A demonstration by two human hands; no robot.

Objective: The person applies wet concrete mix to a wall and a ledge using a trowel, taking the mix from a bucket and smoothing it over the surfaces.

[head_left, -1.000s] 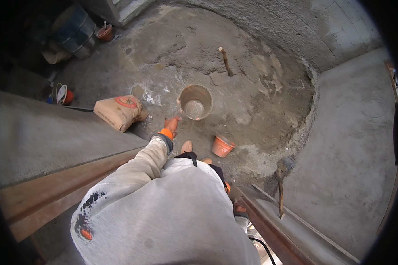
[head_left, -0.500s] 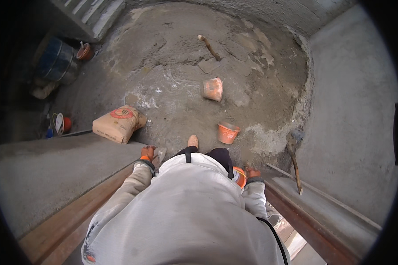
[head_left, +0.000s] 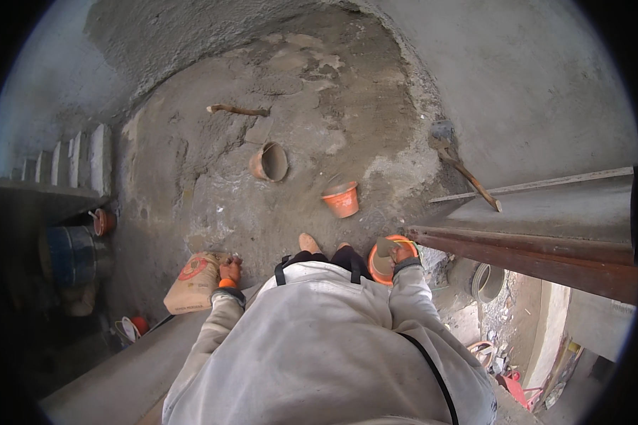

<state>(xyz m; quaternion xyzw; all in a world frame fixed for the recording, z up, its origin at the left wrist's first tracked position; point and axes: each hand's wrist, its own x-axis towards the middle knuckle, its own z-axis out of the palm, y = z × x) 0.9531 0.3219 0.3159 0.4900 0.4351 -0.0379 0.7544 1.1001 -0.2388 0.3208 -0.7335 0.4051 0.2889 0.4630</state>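
Note:
My right hand is closed at the rim of an orange bucket, beside a yellow handle strip. The bucket hangs at my right thigh. A flat grey piece shows at the bucket's mouth, against my fingers; its kind is unclear. On the other side, my left hand has its fingers curled in, and I see nothing in it. An orange band circles that wrist. Right behind this hand stands a brown paper cement sack. My foot is on the grey floor.
Ahead lie a tipped bucket and an orange bucket. A wooden handle juts from the rough floor. A long-handled tool leans by the right wall. A brown wooden beam runs at right; a blue drum stands left.
My view has turned to the right, so the floor buckets and sack sit further left. The bucket at my right hand shows more fully, and my left hand now appears beside the sack.

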